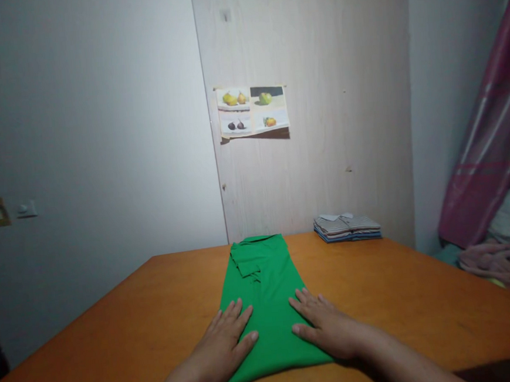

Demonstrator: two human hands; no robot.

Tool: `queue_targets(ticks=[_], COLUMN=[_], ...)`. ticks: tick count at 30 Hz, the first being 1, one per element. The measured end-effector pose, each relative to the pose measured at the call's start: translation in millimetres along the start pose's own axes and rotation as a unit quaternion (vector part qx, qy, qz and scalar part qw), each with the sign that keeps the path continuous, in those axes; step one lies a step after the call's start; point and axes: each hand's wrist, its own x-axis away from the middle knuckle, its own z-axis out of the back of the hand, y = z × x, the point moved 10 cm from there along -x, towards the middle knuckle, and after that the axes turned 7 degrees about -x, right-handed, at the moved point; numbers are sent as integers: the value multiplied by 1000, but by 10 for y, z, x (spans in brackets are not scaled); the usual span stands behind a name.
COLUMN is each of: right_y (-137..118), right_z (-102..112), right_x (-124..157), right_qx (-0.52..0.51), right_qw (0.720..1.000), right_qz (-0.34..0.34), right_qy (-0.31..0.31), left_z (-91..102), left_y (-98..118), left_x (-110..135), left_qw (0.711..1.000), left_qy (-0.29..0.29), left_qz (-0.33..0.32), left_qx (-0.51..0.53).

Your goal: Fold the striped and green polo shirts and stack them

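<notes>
A green T-shirt (pixel 277 324) lies folded into a long strip, running away from me across the table. One sleeve is turned in near its far end, where the cloth is a little creased. My left hand (pixel 225 340) rests flat on the left edge of the shirt, fingers spread. On the opposite edge, my right hand (pixel 325 324) lies palm down with its fingers apart. Neither hand grips the cloth.
The orange wooden table (pixel 159 316) reaches to the wall. Folded shirts (pixel 347 228) are stacked at its back right. Beyond the right edge are a pink curtain (pixel 477 156) and a heap of cloth (pixel 503 265). A fruit poster (pixel 253 110) hangs on the wall.
</notes>
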Motion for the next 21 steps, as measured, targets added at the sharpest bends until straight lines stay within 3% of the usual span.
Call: queue_targets(ticks=[6, 13, 17, 21], right_y=[-15, -26, -215, -338], right_z=[56, 282, 297, 195], right_x=[45, 384, 595, 691], right_qx=[22, 52, 66, 105], right_qw=[1000, 995, 997, 994], right_qz=[-12, -76, -26, 12], right_qy=[8, -37, -37, -29], left_z=[-18, 139, 185, 207], left_y=[-8, -13, -36, -35], left_x=[6, 472, 665, 668], left_qw=[999, 987, 981, 982], left_qy=[-24, -113, -128, -91], left_qz=[10, 34, 22, 17], left_qx=[-42, -110, -144, -165])
